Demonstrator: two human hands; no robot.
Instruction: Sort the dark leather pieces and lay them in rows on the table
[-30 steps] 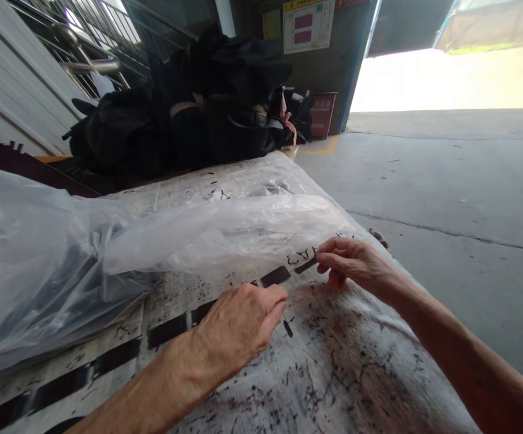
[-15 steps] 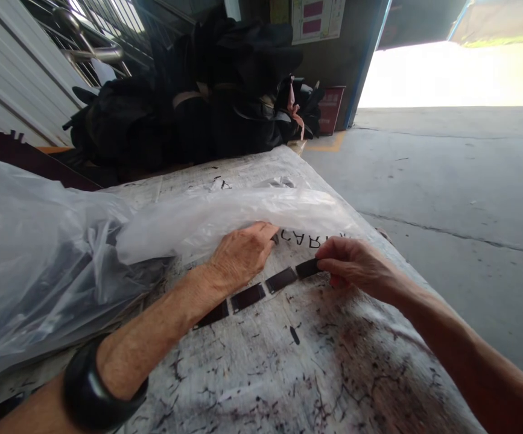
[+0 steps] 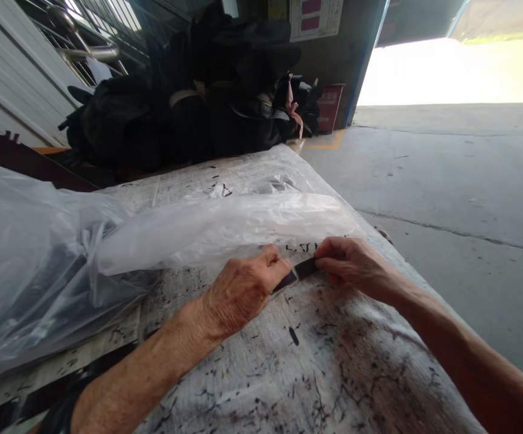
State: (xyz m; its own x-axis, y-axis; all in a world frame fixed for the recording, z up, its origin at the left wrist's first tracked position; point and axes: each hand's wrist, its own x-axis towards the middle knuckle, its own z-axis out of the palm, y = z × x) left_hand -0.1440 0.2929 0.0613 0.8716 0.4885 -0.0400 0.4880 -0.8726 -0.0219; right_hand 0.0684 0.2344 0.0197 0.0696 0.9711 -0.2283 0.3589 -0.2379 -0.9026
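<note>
Black bundles (image 3: 184, 102) heap beyond a stained, printed sack (image 3: 333, 367). In the head view, the right hand (image 3: 356, 262) pinches a black strip (image 3: 304, 269) near the sack's far edge; the left hand (image 3: 243, 292) covers the other end, its grip unclear. The strip looks thin and flexible, best held by its ends. Clear plastic sheeting (image 3: 39, 265) lies at left.

a warehouse loading bay: bare concrete floor (image 3: 446, 181), yellow painted floor marking (image 3: 329, 141), a wide opening to daylight (image 3: 451, 72), steel stair railing (image 3: 84, 54), a posted wall notice (image 3: 315, 12).
</note>
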